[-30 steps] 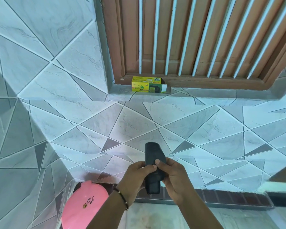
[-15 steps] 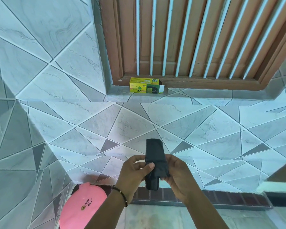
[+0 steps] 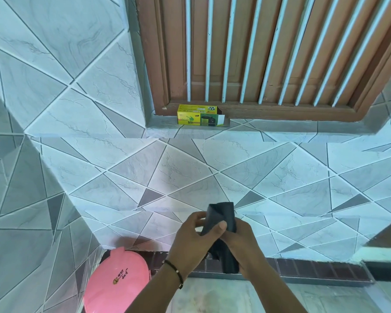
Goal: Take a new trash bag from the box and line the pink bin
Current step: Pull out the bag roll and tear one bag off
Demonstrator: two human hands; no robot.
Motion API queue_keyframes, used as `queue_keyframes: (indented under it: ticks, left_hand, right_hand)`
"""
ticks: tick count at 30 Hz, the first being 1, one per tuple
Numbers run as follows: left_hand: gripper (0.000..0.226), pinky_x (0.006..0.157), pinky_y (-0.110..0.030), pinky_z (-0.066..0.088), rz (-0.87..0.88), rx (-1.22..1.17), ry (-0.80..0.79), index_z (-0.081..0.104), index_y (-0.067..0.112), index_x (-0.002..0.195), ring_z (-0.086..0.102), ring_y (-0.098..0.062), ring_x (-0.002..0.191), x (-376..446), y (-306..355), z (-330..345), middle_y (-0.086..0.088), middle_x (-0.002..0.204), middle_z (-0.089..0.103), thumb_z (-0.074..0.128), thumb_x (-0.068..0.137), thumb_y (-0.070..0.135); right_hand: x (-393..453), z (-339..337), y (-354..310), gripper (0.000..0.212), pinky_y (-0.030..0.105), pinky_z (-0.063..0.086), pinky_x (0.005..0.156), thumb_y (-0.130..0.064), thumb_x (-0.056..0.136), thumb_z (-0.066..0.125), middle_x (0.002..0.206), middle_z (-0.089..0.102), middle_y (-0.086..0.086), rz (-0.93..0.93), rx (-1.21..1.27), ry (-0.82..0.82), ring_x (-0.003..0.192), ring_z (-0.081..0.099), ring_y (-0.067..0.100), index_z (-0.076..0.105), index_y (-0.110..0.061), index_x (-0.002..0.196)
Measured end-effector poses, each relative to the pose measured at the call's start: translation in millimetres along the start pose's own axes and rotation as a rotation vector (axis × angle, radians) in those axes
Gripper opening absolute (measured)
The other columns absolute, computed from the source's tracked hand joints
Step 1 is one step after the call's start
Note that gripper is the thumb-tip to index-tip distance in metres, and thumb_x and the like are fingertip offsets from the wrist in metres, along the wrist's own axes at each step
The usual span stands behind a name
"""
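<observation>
The tiled wall (image 3: 190,172) filled most of what I saw, pale grey and white panels cut by diagonal lines, running into a corner on my left. Above it sat the brown wooden window frame (image 3: 158,64) with its row of upright white bars (image 3: 228,50). At the lower left, close to the corner, the pink bin (image 3: 117,283) stood with its lid closed and some dark writing on top. A strip of dark brick-coloured tiles (image 3: 314,268) ran along the foot of the wall behind my forearms.

My left hand (image 3: 194,240) and my right hand (image 3: 244,242) were together in front of me, low and centre, well to the right of the bin and above it. Between them I held the black trash bag (image 3: 221,216), folded into a narrow strip, its upper end sticking up above my fingers (image 3: 220,227) and its lower end hanging below my palms. Both hands were clenched on it, the left thumb pressing across its front, the right fingers wrapped behind. A dark beaded bracelet (image 3: 175,269) circled my left wrist.

The yellow and green box (image 3: 199,118) lay on the window ledge (image 3: 280,129), against the frame's lower left corner, its right end flap open, well apart from my hands.
</observation>
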State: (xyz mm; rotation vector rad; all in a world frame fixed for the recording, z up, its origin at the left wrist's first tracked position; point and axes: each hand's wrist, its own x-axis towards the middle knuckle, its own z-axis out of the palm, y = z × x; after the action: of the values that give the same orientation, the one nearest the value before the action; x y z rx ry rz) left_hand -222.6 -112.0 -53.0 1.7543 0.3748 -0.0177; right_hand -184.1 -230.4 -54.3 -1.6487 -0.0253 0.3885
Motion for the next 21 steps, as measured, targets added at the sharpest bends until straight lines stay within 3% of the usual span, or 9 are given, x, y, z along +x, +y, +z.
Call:
queue_keyframes:
  ticks: [2, 5, 8, 12, 16, 21]
  left_hand:
    - [0.045, 0.083, -0.028, 0.056, 0.019, 0.082, 0.056, 0.06, 0.022, 0.108, 0.066, -0.013, 0.093, 2, 0, -1, 0.005, 0.101, 0.068, 0.068, 0.074, 0.049]
    - [0.01, 0.073, -0.029, 0.051, 0.085, 0.224, 0.139, 0.065, 0.017, 0.086, 0.063, -0.018, 0.079, 9, -2, -6, 0.002, 0.079, 0.067, 0.059, 0.086, 0.026]
    - [0.02, 0.068, -0.029, 0.044, 0.09, 0.286, 0.231, 0.063, 0.012, 0.077, 0.058, -0.022, 0.075, 16, -8, -17, 0.0, 0.071, 0.061, 0.05, 0.09, 0.016]
    - [0.024, 0.066, -0.027, 0.04, 0.093, 0.316, 0.29, 0.058, 0.014, 0.067, 0.059, -0.026, 0.074, 23, -16, -36, -0.001, 0.068, 0.061, 0.055, 0.089, 0.024]
    - [0.02, 0.071, -0.026, 0.042, 0.102, 0.275, 0.301, 0.065, 0.008, 0.084, 0.061, -0.023, 0.079, 25, -17, -46, -0.004, 0.08, 0.066, 0.055, 0.09, 0.024]
    - [0.022, 0.069, -0.028, 0.039, 0.161, 0.383, 0.349, 0.059, 0.014, 0.078, 0.057, -0.024, 0.075, 32, -18, -61, -0.003, 0.074, 0.062, 0.051, 0.092, 0.029]
  right_hand:
    - [0, 2, 3, 0.008, 0.05, 0.059, 0.068, -0.018, 0.075, 0.074, 0.078, 0.073, 0.013, -0.018, -0.068, -0.023, 0.071, 0.071, 0.03, 0.069, -0.018, 0.081]
    - [1, 1, 4, 0.014, 0.042, 0.06, 0.062, -0.014, 0.075, 0.074, 0.083, 0.071, 0.016, 0.008, -0.037, -0.026, 0.074, 0.069, 0.031, 0.067, -0.013, 0.087]
    - [4, -7, 3, 0.018, 0.036, 0.058, 0.062, -0.015, 0.08, 0.07, 0.089, 0.07, 0.019, 0.141, 0.144, -0.056, 0.076, 0.068, 0.03, 0.064, -0.004, 0.094]
    - [11, -22, 7, 0.042, 0.049, 0.053, 0.085, -0.022, 0.076, 0.071, 0.105, 0.067, 0.023, 0.294, 0.34, -0.148, 0.093, 0.064, 0.035, 0.06, 0.003, 0.108]
    - [14, -35, 8, 0.034, 0.041, 0.057, 0.075, -0.017, 0.078, 0.068, 0.098, 0.071, 0.019, 0.321, 0.411, -0.262, 0.086, 0.068, 0.032, 0.064, 0.001, 0.108]
    - [21, -48, 8, 0.056, 0.039, 0.058, 0.07, -0.017, 0.066, 0.071, 0.113, 0.066, 0.024, 0.27, 0.406, -0.211, 0.092, 0.066, 0.033, 0.059, 0.004, 0.116]
